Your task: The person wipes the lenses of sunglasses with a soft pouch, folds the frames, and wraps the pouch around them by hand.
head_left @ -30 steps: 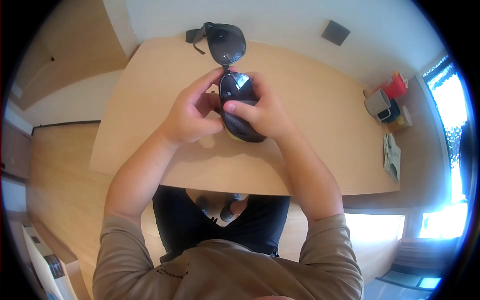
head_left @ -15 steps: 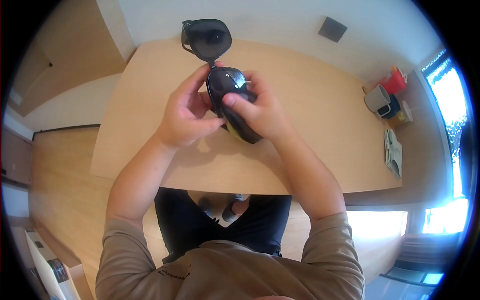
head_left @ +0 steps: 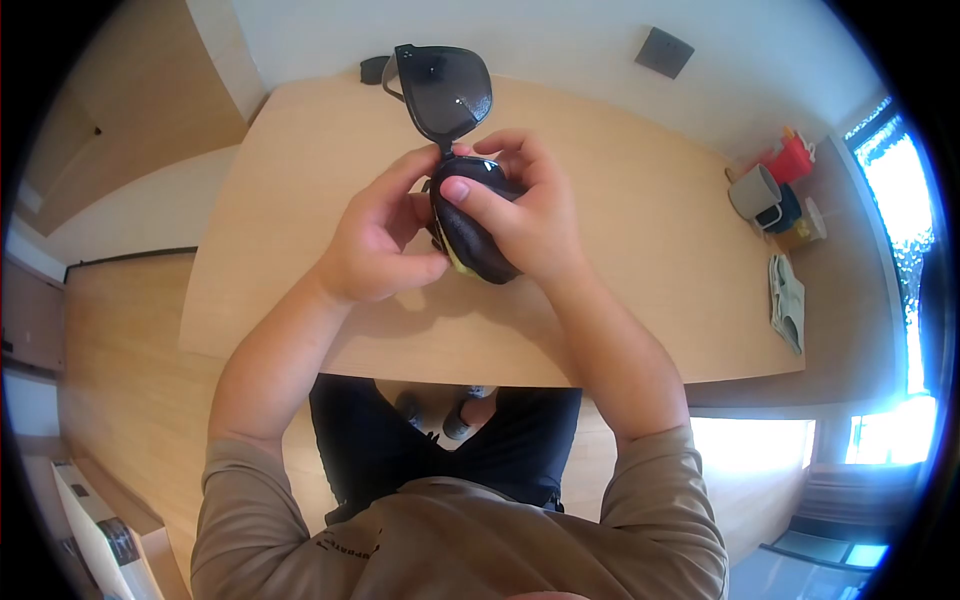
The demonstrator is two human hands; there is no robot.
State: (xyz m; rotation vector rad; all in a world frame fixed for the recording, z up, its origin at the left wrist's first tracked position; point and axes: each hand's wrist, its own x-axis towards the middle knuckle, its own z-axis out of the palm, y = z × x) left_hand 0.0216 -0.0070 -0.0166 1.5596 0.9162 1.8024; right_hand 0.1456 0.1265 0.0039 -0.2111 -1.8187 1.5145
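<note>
Black sunglasses (head_left: pixel 445 95) are held upright on end above the table, one dark lens at the top and the other lower between my hands. My left hand (head_left: pixel 385 235) grips the frame from the left, fingers near the bridge and thumb at the lower edge. My right hand (head_left: pixel 535 205) is closed on a dark, soft-looking piece with a yellow-green edge (head_left: pixel 482 245), maybe a cloth. Its thumb presses this piece against the lower lens, which is mostly covered. The right fingers curl behind the lens and are partly hidden.
The light wooden table (head_left: pixel 640 290) extends around my hands. At its right side are a grey mug (head_left: pixel 754 193), a red item (head_left: pixel 795 157) and a folded paper or cloth (head_left: pixel 787 305). A small dark object (head_left: pixel 375 70) shows at the back left. A socket plate (head_left: pixel 664 52) is on the wall.
The sunglasses have shifted right and turned slightly. The dark piece under my right thumb has slid up over the lower lens, covering more of it. A small dark object now shows behind, at upper left.
</note>
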